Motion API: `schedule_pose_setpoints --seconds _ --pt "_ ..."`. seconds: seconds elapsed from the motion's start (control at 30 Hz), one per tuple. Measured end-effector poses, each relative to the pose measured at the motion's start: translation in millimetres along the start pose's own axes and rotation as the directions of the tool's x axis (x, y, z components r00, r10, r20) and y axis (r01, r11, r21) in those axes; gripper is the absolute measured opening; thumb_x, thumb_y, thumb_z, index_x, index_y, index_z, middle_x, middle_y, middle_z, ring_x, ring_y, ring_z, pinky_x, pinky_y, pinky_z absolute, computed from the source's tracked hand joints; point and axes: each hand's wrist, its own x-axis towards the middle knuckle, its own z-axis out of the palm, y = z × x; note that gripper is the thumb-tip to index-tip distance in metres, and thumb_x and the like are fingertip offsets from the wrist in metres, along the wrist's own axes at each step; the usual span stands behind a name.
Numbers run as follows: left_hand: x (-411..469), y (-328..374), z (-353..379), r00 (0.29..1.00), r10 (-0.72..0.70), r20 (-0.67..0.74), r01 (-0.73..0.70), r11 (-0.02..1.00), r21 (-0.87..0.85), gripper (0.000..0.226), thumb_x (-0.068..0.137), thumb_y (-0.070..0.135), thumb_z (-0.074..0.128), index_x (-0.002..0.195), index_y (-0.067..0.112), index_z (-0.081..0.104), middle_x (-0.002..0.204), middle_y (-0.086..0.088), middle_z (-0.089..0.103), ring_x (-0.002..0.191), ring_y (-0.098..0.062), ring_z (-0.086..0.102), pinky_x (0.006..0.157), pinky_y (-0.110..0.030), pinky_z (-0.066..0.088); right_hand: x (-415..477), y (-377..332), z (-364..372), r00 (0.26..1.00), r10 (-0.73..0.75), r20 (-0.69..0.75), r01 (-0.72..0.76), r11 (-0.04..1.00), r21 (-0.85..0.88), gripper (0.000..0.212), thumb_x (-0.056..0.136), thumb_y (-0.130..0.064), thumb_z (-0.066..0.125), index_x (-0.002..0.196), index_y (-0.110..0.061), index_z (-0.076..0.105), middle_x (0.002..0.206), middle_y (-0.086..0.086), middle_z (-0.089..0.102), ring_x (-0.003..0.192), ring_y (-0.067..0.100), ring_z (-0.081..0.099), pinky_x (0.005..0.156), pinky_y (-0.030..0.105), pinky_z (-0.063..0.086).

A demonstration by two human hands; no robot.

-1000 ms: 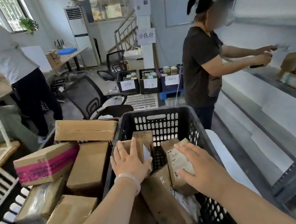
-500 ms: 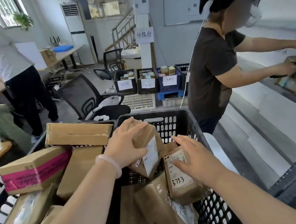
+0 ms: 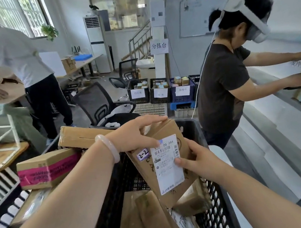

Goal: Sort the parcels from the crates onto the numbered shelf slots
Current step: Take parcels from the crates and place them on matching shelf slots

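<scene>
**Parcel held above the black crate in both hands**

The left hand (image 3: 135, 135) grips the top of a brown cardboard parcel (image 3: 166, 130), fingers curled over its upper edge and thumb on its face; the right hand (image 3: 200, 161) holds its right edge, thumb pressed on the white shipping label (image 3: 168, 164); a sticker (image 3: 142, 154) reading 2-2 sits just beside the label's upper left corner; the parcel is tilted, raised above the black crate (image 3: 217, 210), where more parcels lie; a pale bracelet (image 3: 109, 148) rings the left wrist; to the left lies a pink-taped box (image 3: 48, 169); at right, a person in a dark shirt (image 3: 220, 88) reaches into the shelf (image 3: 275, 120).
</scene>
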Motion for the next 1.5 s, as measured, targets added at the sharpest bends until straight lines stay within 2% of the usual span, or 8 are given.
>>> schedule_pose_setpoints --seconds 0.17,0.33,0.53,0.7,0.9,1.07,1.2,1.5 --pt "0 -4 2 0.979 -0.042 -0.197 0.014 0.989 -0.145 0.051 0.091 0.032 0.067 0.133 0.054 0.049 0.137 0.028 0.05 0.126 0.009 0.044 0.112 -0.033 0.037 -6 8 6 0.997 0.044 -0.062 -0.04 0.998 0.056 0.047 0.08 -0.047 0.074 0.118 -0.06 0.049 0.11 -0.03 0.065 0.099 -0.009 0.061 0.07 0.012 0.052" --pt "-17 -16 37 0.762 -0.192 -0.618 -0.029 0.944 -0.33 0.049 0.089 0.047 0.059 0.129 0.066 0.038 0.138 0.029 0.044 0.127 0.007 0.044 0.108 -0.034 0.042 -10 2 1 0.958 0.075 -0.275 -0.032 0.987 0.156 0.037 0.082 -0.046 0.071 0.114 -0.051 0.054 0.1 -0.035 0.066 0.091 -0.012 0.061 0.063 0.007 0.049" --pt "-12 -2 111 0.846 0.011 -0.534 -0.077 0.992 -0.101 0.091 0.085 0.04 0.071 0.136 0.075 0.003 0.138 0.052 0.006 0.132 0.015 0.02 0.107 -0.026 0.034 -20 -12 -10 0.838 0.081 -0.539 0.038 0.978 0.206 0.042 0.08 -0.052 0.07 0.118 -0.048 0.054 0.097 -0.035 0.066 0.086 -0.014 0.062 0.057 0.007 0.048" --pt "16 24 130 0.854 0.181 -0.488 -0.218 0.976 -0.02 0.1 0.087 0.031 0.073 0.135 0.076 -0.002 0.154 0.02 0.013 0.139 0.0 0.018 0.111 -0.03 0.031 -49 -5 -26 0.715 0.051 -0.697 0.041 0.993 0.115 0.061 0.072 -0.068 0.065 0.127 -0.051 0.045 0.113 -0.029 0.063 0.102 -0.007 0.06 0.076 0.018 0.053" --pt "60 73 169 0.87 0.363 -0.333 -0.42 0.9 -0.118 0.093 0.084 0.03 0.074 0.139 0.07 0.01 0.157 0.019 0.011 0.145 -0.007 0.018 0.115 -0.035 0.035 -119 11 -56 0.548 0.029 -0.836 -0.047 0.999 0.004 0.063 0.084 -0.048 0.066 0.136 -0.054 0.03 0.125 -0.033 0.054 0.112 -0.009 0.053 0.082 0.015 0.051" --pt "86 140 220 0.827 0.495 -0.265 -0.556 0.789 -0.263 0.103 0.076 0.023 0.084 0.139 0.07 0.017 0.149 0.025 0.021 0.138 0.01 0.019 0.104 -0.002 0.027 -198 11 -87 0.395 0.022 -0.919 -0.176 0.983 -0.053 0.066 0.087 -0.041 0.066 0.134 -0.064 0.025 0.124 -0.041 0.047 0.109 -0.019 0.046 0.077 0.015 0.049" --pt "83 197 260 0.825 0.512 -0.24 -0.565 0.719 -0.405 0.098 0.075 0.025 0.084 0.138 0.069 0.024 0.148 0.029 0.02 0.138 0.007 0.022 0.103 -0.001 0.03 -261 11 -107 0.289 0.001 -0.957 -0.265 0.961 -0.079 0.07 0.087 -0.043 0.065 0.138 -0.063 0.021 0.127 -0.038 0.045 0.111 -0.02 0.045 0.074 0.011 0.048" --pt "60 340 354 0.754 0.632 -0.18 -0.629 0.613 -0.478 0.099 0.075 0.03 0.084 0.134 0.075 0.018 0.142 0.041 0.016 0.129 0.02 0.021 0.101 -0.005 0.026 -427 17 -151 0.114 -0.076 -0.991 -0.457 0.881 -0.12 0.069 0.085 -0.051 0.06 0.137 -0.065 0.017 0.13 -0.043 0.039 0.122 -0.013 0.041 0.095 0.038 0.052"
